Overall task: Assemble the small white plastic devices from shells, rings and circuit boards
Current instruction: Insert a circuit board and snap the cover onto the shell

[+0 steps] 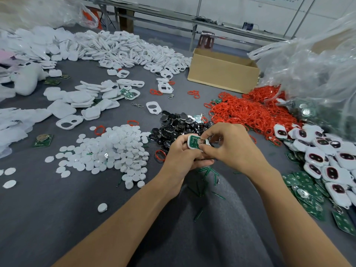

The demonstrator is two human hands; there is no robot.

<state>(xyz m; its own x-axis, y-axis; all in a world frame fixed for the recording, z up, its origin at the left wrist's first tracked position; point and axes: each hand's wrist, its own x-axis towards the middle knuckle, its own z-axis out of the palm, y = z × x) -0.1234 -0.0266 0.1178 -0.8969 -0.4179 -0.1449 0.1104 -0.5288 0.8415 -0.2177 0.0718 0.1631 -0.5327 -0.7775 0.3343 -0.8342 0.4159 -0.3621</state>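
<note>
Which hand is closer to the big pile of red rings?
Right. The right hand is just below the near edge of the red rings. The left hand is farther off, beyond the right hand, beside the white discs. Both hold one white shell.

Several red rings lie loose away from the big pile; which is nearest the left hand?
The red ring beside the left hand, at the near edge of the black pile. The other strays lie farther off, by the white discs or beyond.

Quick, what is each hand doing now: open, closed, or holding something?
Left hand: closed, holds the white shell with a green circuit board in it.
Right hand: closed, fingertips pinch the same shell.
</note>
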